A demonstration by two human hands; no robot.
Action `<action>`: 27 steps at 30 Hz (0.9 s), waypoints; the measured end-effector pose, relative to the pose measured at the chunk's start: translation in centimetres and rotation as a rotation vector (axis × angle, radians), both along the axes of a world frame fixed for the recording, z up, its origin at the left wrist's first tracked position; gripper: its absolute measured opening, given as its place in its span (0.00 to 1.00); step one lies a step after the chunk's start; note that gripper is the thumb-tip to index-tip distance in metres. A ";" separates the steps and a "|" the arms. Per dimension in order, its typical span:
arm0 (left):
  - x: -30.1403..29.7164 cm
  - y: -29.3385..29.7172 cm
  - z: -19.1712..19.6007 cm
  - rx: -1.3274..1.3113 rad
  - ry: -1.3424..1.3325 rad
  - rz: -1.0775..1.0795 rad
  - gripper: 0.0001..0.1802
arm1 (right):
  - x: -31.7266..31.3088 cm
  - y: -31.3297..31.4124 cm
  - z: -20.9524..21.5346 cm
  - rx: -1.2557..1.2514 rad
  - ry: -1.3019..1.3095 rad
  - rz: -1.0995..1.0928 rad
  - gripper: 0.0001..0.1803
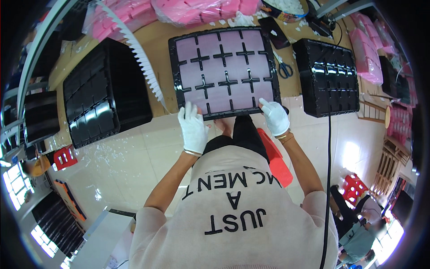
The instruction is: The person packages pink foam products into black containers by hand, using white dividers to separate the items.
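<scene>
Before me on the bench lies a black plastic tray (172,56), its grid of cells lined with pale pink-purple sheet between black cross-shaped dividers. My left hand (193,129), in a white glove, is at the tray's near left corner, fingers stretched and slightly apart. At the near right corner, my right hand (275,118), also gloved in white, has its fingers closed on the rim. The tray's near edge reaches the bench's front edge, close to my body. What lies under the tray is hidden.
Black trays stand at left (130,85) and right (329,80). Scissors (285,70) and a dark phone (274,33) lie beside the middle tray. Pink wrapped packs (206,10) line the back. A white toothed strip (134,49) and a black cable (329,179) cross the view.
</scene>
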State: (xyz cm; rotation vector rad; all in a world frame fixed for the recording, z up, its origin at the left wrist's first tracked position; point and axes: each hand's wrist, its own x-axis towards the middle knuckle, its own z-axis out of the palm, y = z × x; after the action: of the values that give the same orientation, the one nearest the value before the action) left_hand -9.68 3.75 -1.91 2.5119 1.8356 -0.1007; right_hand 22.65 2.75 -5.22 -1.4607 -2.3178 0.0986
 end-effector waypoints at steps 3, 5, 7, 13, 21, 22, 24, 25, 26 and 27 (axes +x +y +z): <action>0.1 0.1 -0.2 0.055 -0.329 -0.054 0.32 | 0.0 0.7 2.2 0.013 0.131 0.125 0.15; -0.2 1.2 0.3 0.061 -0.383 -0.020 0.30 | -0.4 1.4 5.7 -0.010 0.102 0.157 0.14; -0.7 2.2 1.3 0.070 -0.440 0.019 0.29 | -0.8 1.8 10.9 -0.075 0.008 0.146 0.17; -7.0 4.8 10.2 0.536 -0.686 -0.048 0.31 | -6.6 6.9 23.6 0.603 0.180 0.050 0.21; -22.5 -6.2 13.9 0.774 -1.114 0.704 0.15 | -13.6 12.0 21.4 0.518 0.759 0.011 0.23; -24.2 -7.6 13.0 0.806 -1.344 0.569 0.17 | -14.2 12.8 20.1 0.400 0.782 0.006 0.25; -27.0 -10.0 10.6 0.820 -1.598 0.557 0.21 | -15.8 14.6 17.1 0.234 0.802 -0.059 0.26; -27.8 -10.0 9.6 0.832 -1.597 0.561 0.21 | -16.5 15.9 15.4 0.132 0.836 -0.051 0.25; -28.5 -10.0 8.6 0.877 -1.697 0.698 0.22 | -17.4 16.9 14.5 0.082 0.790 -0.043 0.24; -29.3 -9.7 7.6 0.916 -1.798 0.834 0.22 | -18.5 18.1 13.3 0.062 0.764 -0.014 0.23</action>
State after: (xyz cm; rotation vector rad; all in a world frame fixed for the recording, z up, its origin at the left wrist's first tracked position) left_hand -38.99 -5.99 5.73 0.5785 1.5731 2.2986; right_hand 4.18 20.90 8.11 -1.1341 -1.6671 0.4841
